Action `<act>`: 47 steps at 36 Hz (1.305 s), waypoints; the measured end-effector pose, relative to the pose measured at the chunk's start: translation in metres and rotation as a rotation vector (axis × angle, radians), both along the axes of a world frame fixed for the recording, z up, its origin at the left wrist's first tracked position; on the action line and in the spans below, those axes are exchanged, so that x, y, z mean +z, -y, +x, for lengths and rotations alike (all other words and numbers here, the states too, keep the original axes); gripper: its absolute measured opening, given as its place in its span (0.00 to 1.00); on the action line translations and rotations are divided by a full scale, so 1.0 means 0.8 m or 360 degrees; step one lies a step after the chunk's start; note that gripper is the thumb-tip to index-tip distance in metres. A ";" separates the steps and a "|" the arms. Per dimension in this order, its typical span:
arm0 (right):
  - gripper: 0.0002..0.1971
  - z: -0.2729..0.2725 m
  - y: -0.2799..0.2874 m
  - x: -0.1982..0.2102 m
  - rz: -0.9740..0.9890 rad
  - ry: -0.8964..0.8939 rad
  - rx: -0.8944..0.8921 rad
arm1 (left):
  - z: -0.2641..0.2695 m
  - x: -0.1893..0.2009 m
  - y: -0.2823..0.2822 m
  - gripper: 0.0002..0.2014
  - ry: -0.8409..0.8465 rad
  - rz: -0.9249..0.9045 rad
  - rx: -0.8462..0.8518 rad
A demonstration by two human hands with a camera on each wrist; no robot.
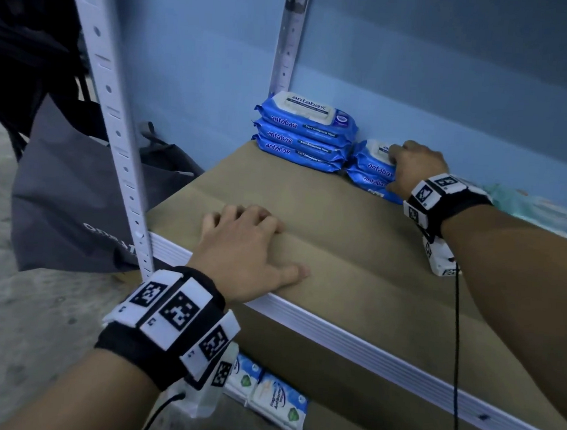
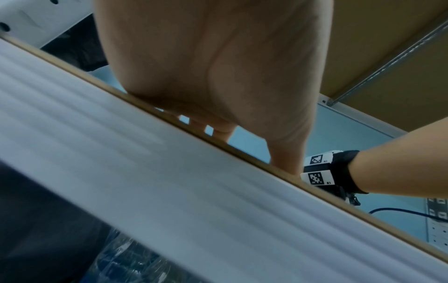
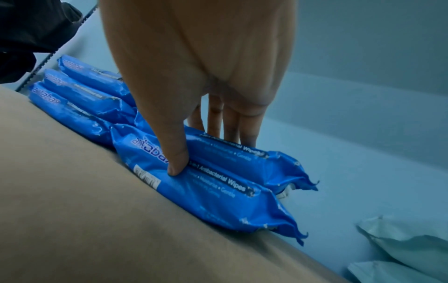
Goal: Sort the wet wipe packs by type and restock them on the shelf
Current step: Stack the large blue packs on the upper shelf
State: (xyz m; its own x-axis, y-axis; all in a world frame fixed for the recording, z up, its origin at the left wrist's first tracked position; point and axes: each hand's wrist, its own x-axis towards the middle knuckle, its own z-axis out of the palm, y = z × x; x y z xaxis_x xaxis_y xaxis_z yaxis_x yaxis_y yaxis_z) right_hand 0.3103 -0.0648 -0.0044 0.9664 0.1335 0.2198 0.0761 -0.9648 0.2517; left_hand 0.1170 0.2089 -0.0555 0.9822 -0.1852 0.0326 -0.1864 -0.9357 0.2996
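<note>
Three blue antabax wipe packs [image 1: 304, 132] are stacked at the back left of the brown shelf board [image 1: 341, 239]. Just right of them lies a second stack of two blue packs [image 1: 374, 172]. My right hand [image 1: 392, 170] grips this stack. In the right wrist view its thumb [image 3: 177, 164] presses the front of the lower pack [image 3: 218, 201], and its fingers [image 3: 242, 134] reach over the upper pack [image 3: 242, 159]. My left hand [image 1: 260, 243] rests on the shelf's front edge, holding nothing, fingers loosely bent.
Pale green packs [image 1: 537, 212] lie on the shelf to the right of my right hand. White wipe packs [image 1: 276, 399] sit on the level below. A grey bag [image 1: 75, 200] stands on the floor left of the white upright [image 1: 114, 119]. The white front rail [image 2: 169, 191] runs under my left palm.
</note>
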 end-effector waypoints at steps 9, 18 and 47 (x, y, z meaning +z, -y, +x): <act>0.24 -0.007 0.001 0.007 0.0010 -0.0100 0.0013 | 0.000 0.000 0.001 0.37 0.0002 0.0036 0.0010; 0.26 -0.069 -0.003 0.028 0.0074 -0.0259 -0.0033 | -0.017 -0.002 -0.006 0.36 0.0064 -0.0024 -0.0020; 0.15 -0.396 -0.097 -0.003 0.0605 -0.0428 0.0581 | -0.168 -0.026 -0.035 0.19 0.0064 -0.0039 -0.0116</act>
